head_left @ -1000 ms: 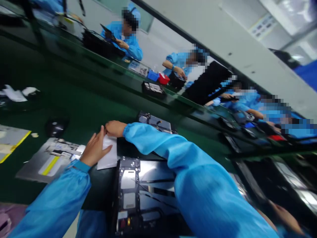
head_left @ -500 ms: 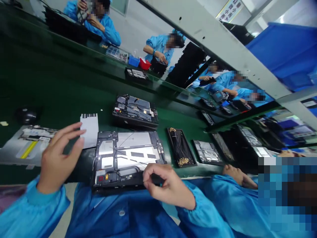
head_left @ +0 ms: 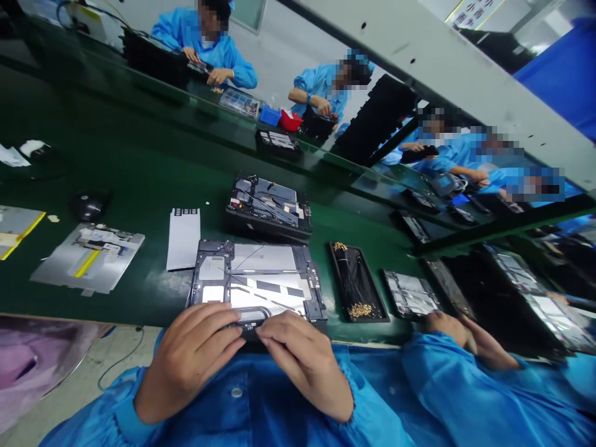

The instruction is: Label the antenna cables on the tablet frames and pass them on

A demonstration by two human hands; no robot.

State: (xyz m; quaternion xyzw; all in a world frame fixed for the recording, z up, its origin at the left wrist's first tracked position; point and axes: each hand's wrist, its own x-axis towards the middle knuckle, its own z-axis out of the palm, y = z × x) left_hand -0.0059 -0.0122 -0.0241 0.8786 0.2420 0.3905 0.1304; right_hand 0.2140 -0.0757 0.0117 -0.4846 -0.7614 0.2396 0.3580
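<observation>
Green counter (head_left: 139, 167) slanting across the picture, and at lower centre, the device (head_left: 263, 258): black-rimmed, silver panels, striped pads, thin cables. Left hand (head_left: 189, 357) and right hand (head_left: 302, 357) at its near side, fingers bent, tips close; can't tell if they grip anything! It reaches the counter's front edge, card (head_left: 184, 239) just beside its left, green gap before the tray (head_left: 365, 285) at right.

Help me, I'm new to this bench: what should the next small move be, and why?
Probably steady the open device with the left hand while the right hand works at its near edge: both hands are gathered there, and the white sheet lies apart from them.
</observation>
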